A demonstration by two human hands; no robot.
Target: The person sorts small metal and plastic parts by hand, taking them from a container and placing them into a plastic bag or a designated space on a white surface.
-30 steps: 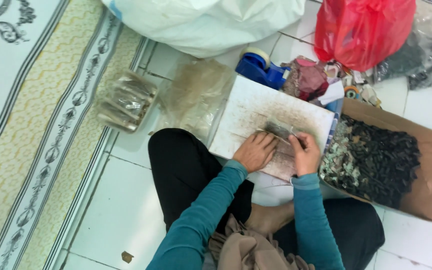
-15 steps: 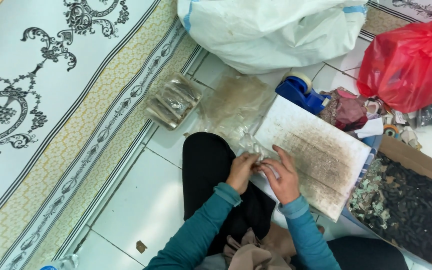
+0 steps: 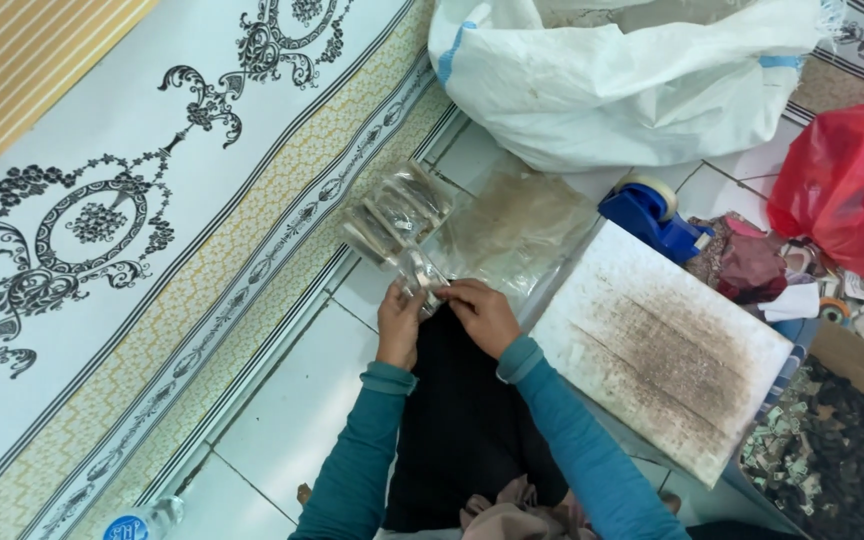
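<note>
While the head camera looks straight down, both hands meet near the middle of the frame over the person's black-clad lap. Left hand (image 3: 399,322) and right hand (image 3: 482,312), each in a teal sleeve, are closed on a small clear plastic packet (image 3: 422,275), fingers pinching it from either side. Just above the packet, towards the upper centre, lies a stack of similar clear packets (image 3: 397,215) on the white floor tiles (image 3: 297,400), and right of that stack rests a crumpled clear plastic sheet (image 3: 522,225).

At the right of centre, a white board (image 3: 662,350) stained with dark dust sits tilted beside the person's knee. Above it stands a blue tape dispenser (image 3: 652,215). Along the top, a large white sack (image 3: 612,70) spreads wide, and a red plastic bag (image 3: 847,185) sits at the right edge. In the lower right corner, a cardboard box (image 3: 857,360) holds dark scraps. Filling the left side is a white mat (image 3: 102,200) with black ornaments and a yellow border, and a bottle cap (image 3: 127,527) shows at the bottom edge.
</note>
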